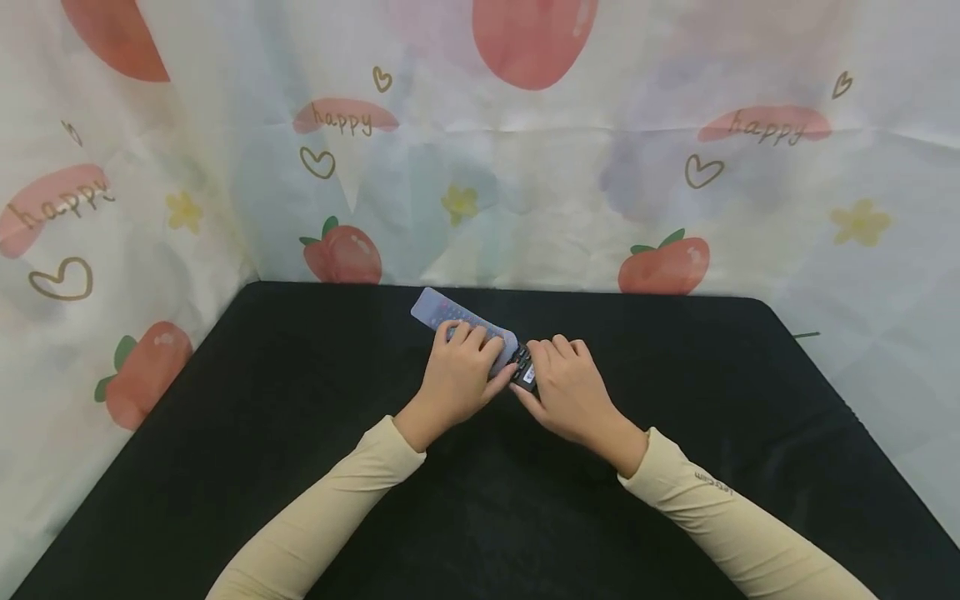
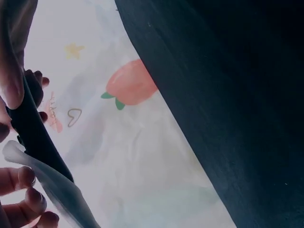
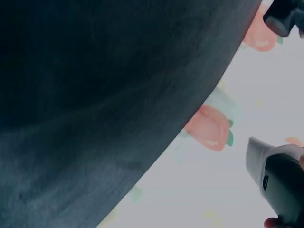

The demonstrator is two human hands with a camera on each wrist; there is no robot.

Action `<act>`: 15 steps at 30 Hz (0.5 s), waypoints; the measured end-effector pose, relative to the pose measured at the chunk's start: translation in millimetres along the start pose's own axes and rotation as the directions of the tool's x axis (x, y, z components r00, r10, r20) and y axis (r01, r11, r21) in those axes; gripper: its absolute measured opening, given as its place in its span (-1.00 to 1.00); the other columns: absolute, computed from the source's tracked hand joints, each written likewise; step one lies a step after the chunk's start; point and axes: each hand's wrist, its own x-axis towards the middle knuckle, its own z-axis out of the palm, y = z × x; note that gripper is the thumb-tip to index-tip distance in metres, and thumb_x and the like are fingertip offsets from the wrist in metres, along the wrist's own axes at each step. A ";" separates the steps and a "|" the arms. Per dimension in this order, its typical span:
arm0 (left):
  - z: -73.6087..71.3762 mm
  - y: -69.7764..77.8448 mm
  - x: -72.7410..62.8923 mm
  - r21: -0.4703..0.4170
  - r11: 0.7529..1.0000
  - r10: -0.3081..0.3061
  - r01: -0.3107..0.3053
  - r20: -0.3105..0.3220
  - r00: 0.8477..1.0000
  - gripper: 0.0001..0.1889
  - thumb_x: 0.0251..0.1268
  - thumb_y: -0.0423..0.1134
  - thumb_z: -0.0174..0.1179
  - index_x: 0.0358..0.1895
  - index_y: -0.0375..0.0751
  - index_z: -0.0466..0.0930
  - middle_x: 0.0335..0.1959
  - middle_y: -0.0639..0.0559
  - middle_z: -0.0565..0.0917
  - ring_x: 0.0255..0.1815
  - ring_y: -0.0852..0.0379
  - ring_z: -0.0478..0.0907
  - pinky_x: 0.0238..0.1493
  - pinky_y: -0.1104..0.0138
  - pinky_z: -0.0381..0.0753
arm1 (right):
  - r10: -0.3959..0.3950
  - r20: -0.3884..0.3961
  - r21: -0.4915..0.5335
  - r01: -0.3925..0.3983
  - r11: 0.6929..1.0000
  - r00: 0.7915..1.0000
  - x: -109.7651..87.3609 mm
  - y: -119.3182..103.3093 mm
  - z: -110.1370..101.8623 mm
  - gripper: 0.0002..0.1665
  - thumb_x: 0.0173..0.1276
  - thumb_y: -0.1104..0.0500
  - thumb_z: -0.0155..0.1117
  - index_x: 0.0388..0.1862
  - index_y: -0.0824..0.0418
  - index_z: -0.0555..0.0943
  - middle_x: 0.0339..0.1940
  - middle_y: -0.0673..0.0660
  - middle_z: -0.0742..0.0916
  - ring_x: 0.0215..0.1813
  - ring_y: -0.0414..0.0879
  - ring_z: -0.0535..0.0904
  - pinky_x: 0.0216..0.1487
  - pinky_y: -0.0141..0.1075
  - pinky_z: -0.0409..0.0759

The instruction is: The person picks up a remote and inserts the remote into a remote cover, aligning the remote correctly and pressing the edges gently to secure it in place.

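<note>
A black remote control [image 1: 522,367] with a white label sits partly inside a bluish translucent sleeve [image 1: 429,307], held tilted over the middle of the table. My left hand [image 1: 459,371] grips the sleeve, its thumb reaching the remote's near side. My right hand [image 1: 567,382] holds the bare black end of the remote. In the left wrist view, fingertips lie close to the sleeve [image 2: 66,194], and a thumb presses the dark remote [image 2: 42,142]. The right wrist view shows the remote's rounded end [image 3: 285,183] with the sleeve [image 3: 256,156] around it; the right hand there is mostly cut off.
A black-covered table [image 1: 262,375] lies under both hands. Behind it and at the sides hangs a pale curtain [image 1: 540,208] printed with fruit and hearts. A dark rounded object [image 3: 280,19] shows in the right wrist view's upper corner; its kind is unclear.
</note>
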 end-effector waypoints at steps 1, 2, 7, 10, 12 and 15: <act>0.1 -0.6 -0.8 0.009 1.000 -0.004 0.004 0.011 1.000 -0.66 0.16 0.14 0.19 -0.39 -0.09 0.56 -0.41 0.02 0.60 -0.27 0.04 0.52 0.00 0.10 0.41 | 0.015 -0.001 -0.003 -0.015 1.000 1.000 -0.3 1.2 0.0 -0.39 0.17 -0.15 0.19 -0.11 0.38 0.52 -0.34 0.21 0.66 -0.24 0.08 0.51 -0.22 -0.08 0.43; 0.0 -1.2 -1.6 0.017 1.000 -0.008 0.008 0.021 1.000 -0.62 0.14 0.18 0.19 -0.40 -0.10 0.56 -0.42 0.02 0.59 -0.27 0.04 0.51 0.01 0.09 0.40 | 0.030 -0.003 -0.004 -0.030 1.000 1.000 -0.6 2.4 -0.3 -0.38 0.17 -0.16 0.19 -0.10 0.39 0.52 -0.33 0.22 0.66 -0.24 0.09 0.50 -0.22 -0.08 0.43; 1.2 -2.2 -4.8 0.070 0.997 -0.017 0.012 0.080 0.997 -0.52 0.06 0.29 0.20 -0.41 -0.11 0.60 -0.42 0.03 0.61 -0.26 0.05 0.50 0.05 0.09 0.37 | 0.077 -0.015 0.000 -0.077 0.997 0.997 -2.2 6.9 -2.9 -0.35 0.13 -0.16 0.24 -0.11 0.41 0.53 -0.33 0.24 0.67 -0.27 0.09 0.49 -0.23 -0.08 0.43; 2.1 -1.1 -5.5 0.087 0.996 -0.012 0.004 0.089 0.996 -0.53 0.04 0.27 0.23 -0.43 -0.12 0.62 -0.44 0.03 0.63 -0.28 0.06 0.52 0.03 0.10 0.39 | 0.075 -0.017 0.015 -0.075 0.997 0.997 -2.5 5.8 -4.8 -0.34 0.11 -0.16 0.27 -0.11 0.41 0.53 -0.33 0.23 0.66 -0.28 0.08 0.49 -0.24 -0.09 0.42; 2.9 0.4 -5.4 0.095 0.995 -0.009 0.001 0.081 0.997 -0.57 0.04 0.21 0.27 -0.46 -0.13 0.63 -0.46 0.03 0.64 -0.29 0.06 0.54 0.03 0.10 0.40 | 0.069 -0.013 0.027 -0.069 0.997 0.998 -3.0 4.3 -5.5 -0.34 0.11 -0.16 0.28 -0.12 0.41 0.53 -0.33 0.22 0.66 -0.27 0.07 0.49 -0.24 -0.10 0.42; 4.7 3.2 -5.3 0.114 0.993 0.002 -0.008 0.049 0.999 -0.66 0.04 0.10 0.33 -0.49 -0.14 0.66 -0.48 0.05 0.67 -0.33 0.09 0.57 0.04 0.12 0.43 | 0.068 -0.009 0.034 -0.068 0.997 0.998 -4.4 2.8 -5.6 -0.34 0.12 -0.17 0.27 -0.12 0.40 0.53 -0.33 0.22 0.65 -0.27 0.07 0.49 -0.24 -0.12 0.41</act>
